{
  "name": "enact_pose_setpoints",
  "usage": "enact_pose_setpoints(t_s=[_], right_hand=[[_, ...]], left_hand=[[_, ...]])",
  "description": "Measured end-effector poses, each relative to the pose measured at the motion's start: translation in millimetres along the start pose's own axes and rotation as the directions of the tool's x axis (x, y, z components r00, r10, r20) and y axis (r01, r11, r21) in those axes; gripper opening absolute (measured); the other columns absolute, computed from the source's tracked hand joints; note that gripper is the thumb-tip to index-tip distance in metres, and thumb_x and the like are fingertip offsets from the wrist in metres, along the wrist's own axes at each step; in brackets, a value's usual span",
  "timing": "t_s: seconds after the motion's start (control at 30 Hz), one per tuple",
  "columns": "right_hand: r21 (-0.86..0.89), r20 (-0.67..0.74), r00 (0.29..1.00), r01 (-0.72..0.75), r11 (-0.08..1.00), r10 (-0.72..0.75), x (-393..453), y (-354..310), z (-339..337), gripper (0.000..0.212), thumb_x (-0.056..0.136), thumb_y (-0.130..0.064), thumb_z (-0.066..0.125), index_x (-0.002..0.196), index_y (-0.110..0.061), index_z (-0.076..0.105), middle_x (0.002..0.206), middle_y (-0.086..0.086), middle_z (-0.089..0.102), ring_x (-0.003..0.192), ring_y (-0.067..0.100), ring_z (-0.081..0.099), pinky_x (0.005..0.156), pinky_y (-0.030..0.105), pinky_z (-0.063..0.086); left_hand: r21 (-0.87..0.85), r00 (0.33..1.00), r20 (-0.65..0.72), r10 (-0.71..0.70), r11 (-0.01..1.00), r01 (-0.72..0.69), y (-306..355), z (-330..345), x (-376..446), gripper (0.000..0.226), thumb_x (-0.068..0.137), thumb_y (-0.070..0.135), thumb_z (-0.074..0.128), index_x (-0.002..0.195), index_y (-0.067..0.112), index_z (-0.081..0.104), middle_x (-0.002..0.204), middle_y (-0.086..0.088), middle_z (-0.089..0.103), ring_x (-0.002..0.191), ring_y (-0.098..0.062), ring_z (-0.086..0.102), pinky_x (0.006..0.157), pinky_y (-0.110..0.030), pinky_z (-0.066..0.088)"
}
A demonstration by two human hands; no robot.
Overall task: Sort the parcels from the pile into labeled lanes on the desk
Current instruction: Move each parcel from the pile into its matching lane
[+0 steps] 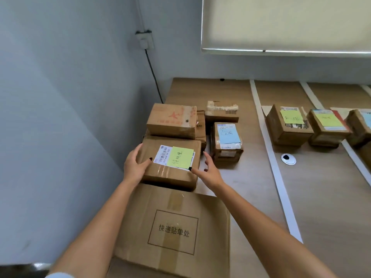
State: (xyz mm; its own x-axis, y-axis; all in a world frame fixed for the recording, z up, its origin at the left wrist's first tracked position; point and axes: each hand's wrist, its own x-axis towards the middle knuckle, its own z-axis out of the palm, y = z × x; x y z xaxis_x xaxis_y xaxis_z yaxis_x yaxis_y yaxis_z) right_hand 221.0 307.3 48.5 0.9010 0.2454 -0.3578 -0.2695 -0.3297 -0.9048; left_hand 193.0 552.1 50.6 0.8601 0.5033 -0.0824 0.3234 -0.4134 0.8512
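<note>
A brown parcel [170, 175] with a barcode label and a green sticky note lies at the front of the pile on the desk [251, 197]. My left hand [134, 165] grips its left end, thumb on top and fingers round the far corner. My right hand [208, 171] is at its right front corner, with the thumb tip touching the top by the note and the fingers stretched out beside the box. Behind it stand a box with red print [170, 121], a taped box [221, 112] and a parcel with a blue note [227, 143].
A large flat carton [174, 227] with a printed frame lies nearest me. White tape strips [275, 167] mark lanes; three noted parcels [289, 125] [327, 125] [359, 125] sit in the lanes at right. A cable grommet [288, 159] is set in the desk. The wall runs close on the left.
</note>
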Motion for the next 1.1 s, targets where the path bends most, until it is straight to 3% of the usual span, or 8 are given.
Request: enact_pose_setpoints(t_s=[0.1, 0.3, 0.4, 0.53, 0.67, 0.87, 1.1], right_hand=[[0.041, 0.024, 0.999, -0.030, 0.999, 0.029, 11.1, 11.2, 12.4, 0.084, 0.085, -0.032, 0.065, 0.149, -0.031, 0.010, 0.152, 0.003, 0.030, 0.138, 0.023, 0.032, 0.113, 0.040, 0.029], [0.160, 0.079, 0.995, -0.081, 0.984, 0.069, 17.2, 24.9, 22.4, 0.082, 0.088, -0.035, 0.061, 0.146, -0.041, 0.003, 0.142, 0.006, 0.046, 0.124, 0.027, 0.050, 0.104, 0.049, 0.041], [0.165, 0.078, 0.995, -0.077, 0.983, 0.065, 17.1, 24.5, 23.6, 0.082, 0.089, -0.034, 0.060, 0.146, -0.040, 0.002, 0.141, 0.004, 0.046, 0.123, 0.024, 0.051, 0.105, 0.045, 0.042], [0.148, 0.059, 0.998, -0.046, 0.988, 0.038, 14.9, 21.3, 23.2, 0.084, 0.088, -0.032, 0.062, 0.148, -0.036, 0.003, 0.141, -0.002, 0.044, 0.117, 0.014, 0.050, 0.107, 0.033, 0.040], [0.149, 0.031, 1.000, -0.010, 0.989, 0.005, 6.9, 13.6, 17.5, 0.086, 0.087, -0.034, 0.064, 0.148, -0.036, 0.003, 0.139, -0.004, 0.045, 0.119, 0.015, 0.049, 0.108, 0.036, 0.039], [0.156, 0.000, 0.999, 0.042, 0.987, -0.043, -18.5, -10.5, -5.7, 0.089, 0.084, -0.036, 0.066, 0.148, -0.036, 0.004, 0.140, -0.002, 0.045, 0.122, 0.018, 0.049, 0.106, 0.041, 0.042], [0.167, -0.099, 0.987, 0.143, 0.975, -0.128, -53.7, -31.9, -63.2, 0.089, 0.085, -0.037, 0.066, 0.149, -0.036, 0.003, 0.141, -0.003, 0.043, 0.122, 0.017, 0.048, 0.106, 0.042, 0.042]], left_hand=[[-0.051, 0.995, 0.010, -0.098, 0.994, 0.098, -19.5, 3.9, 9.3, 0.071, 0.083, 0.023, 0.069, 0.144, 0.029, 0.033, 0.145, -0.001, 0.039, 0.130, -0.020, 0.039, 0.102, -0.030, 0.034], [-0.180, 0.983, 0.018, -0.182, 0.967, 0.182, -32.3, 9.0, 9.9, 0.065, 0.081, 0.029, 0.071, 0.139, 0.025, 0.043, 0.138, 0.002, 0.048, 0.109, -0.008, 0.046, 0.088, -0.020, 0.040], [-0.204, 0.982, 0.011, -0.190, 0.961, 0.188, -32.6, 9.1, 8.4, 0.063, 0.081, 0.031, 0.071, 0.138, 0.027, 0.045, 0.132, 0.005, 0.051, 0.103, -0.007, 0.050, 0.074, -0.010, 0.040], [-0.219, 0.978, -0.004, -0.208, 0.955, 0.202, -26.5, 9.6, 4.0, 0.064, 0.082, 0.027, 0.070, 0.140, 0.024, 0.042, 0.139, -0.001, 0.048, 0.110, -0.010, 0.047, 0.081, -0.017, 0.041], [-0.212, 0.983, -0.015, -0.183, 0.961, 0.176, -11.9, 7.8, -2.0, 0.064, 0.083, 0.027, 0.068, 0.140, 0.025, 0.041, 0.140, -0.002, 0.045, 0.118, -0.014, 0.046, 0.082, -0.020, 0.042], [-0.269, 0.993, -0.021, -0.117, 0.957, 0.107, 21.6, 2.5, -21.2, 0.064, 0.083, 0.025, 0.068, 0.140, 0.024, 0.040, 0.137, -0.001, 0.049, 0.104, -0.010, 0.048, 0.076, -0.020, 0.046], [-0.299, 1.000, -0.024, 0.017, 0.954, -0.023, 90.7, 21.1, -51.6, 0.064, 0.084, 0.024, 0.068, 0.141, 0.023, 0.040, 0.139, -0.003, 0.048, 0.117, -0.017, 0.049, 0.089, -0.030, 0.046]])
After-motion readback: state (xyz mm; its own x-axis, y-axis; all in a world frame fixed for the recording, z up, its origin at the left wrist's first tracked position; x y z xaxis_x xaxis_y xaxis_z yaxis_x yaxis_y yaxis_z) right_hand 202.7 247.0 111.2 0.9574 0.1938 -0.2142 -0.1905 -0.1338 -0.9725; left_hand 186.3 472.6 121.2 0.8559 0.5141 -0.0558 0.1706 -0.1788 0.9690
